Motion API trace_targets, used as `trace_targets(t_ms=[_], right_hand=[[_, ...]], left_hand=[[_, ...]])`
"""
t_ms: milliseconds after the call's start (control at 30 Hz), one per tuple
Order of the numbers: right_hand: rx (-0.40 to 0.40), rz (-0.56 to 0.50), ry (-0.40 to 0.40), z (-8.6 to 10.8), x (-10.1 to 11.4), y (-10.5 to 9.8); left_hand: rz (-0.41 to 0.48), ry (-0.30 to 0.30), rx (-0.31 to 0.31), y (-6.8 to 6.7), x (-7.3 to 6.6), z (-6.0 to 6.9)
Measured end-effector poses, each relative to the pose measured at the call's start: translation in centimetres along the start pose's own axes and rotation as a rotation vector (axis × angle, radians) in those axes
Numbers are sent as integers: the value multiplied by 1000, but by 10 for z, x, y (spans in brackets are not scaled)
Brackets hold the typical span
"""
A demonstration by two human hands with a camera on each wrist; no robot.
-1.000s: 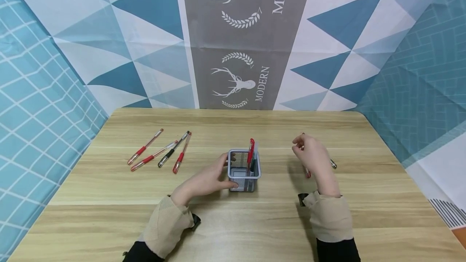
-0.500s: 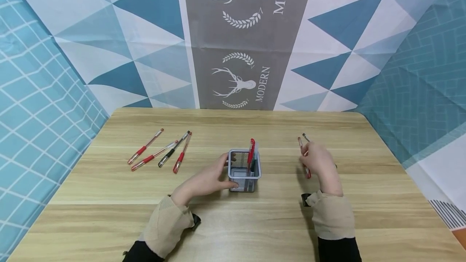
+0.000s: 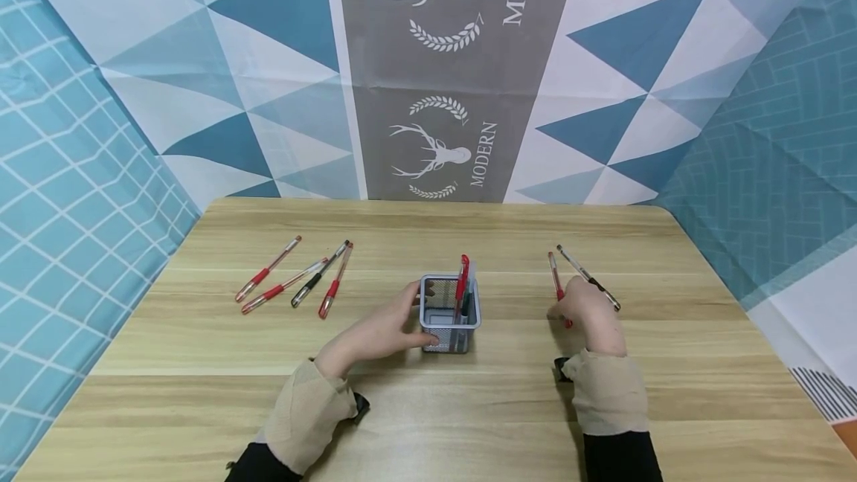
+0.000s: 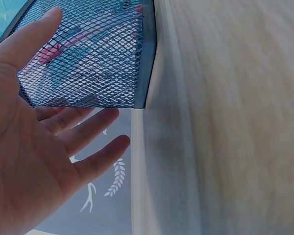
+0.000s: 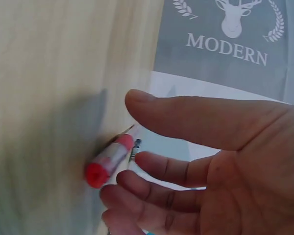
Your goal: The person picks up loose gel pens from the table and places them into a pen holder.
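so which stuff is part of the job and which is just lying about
Seemingly in the job:
mesh holder, left hand round it
upright red pen and dark pen inside it
loose red pen, right hand over it

Just lying about, perhaps for later:
black pen beside the right hand
three red pens and another black pen, off to the left

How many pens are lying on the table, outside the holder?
6. Left of the holder: three red pens, one black pen. At the right hand: one red pen, one black pen. That hand might hide others.
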State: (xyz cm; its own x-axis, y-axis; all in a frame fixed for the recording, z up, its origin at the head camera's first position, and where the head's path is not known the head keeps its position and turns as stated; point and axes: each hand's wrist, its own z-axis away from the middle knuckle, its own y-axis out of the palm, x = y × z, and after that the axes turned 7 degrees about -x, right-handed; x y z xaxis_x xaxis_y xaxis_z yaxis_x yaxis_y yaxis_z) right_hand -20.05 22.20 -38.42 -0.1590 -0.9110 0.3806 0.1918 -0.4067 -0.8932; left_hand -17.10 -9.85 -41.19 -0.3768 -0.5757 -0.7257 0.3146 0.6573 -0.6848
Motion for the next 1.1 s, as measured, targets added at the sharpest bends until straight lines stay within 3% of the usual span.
trace_targets(t_ms=[400,733,1100], right_hand=[[39,43,32,0,-3,3],[70,18,38,2,-2,3],[26,74,-13,5,-3,-2]], left_hand=[[7,-1,0,0,0,-1],[2,-12,3,-1,0,-1],[-15,-19,-2,0,0,-1]])
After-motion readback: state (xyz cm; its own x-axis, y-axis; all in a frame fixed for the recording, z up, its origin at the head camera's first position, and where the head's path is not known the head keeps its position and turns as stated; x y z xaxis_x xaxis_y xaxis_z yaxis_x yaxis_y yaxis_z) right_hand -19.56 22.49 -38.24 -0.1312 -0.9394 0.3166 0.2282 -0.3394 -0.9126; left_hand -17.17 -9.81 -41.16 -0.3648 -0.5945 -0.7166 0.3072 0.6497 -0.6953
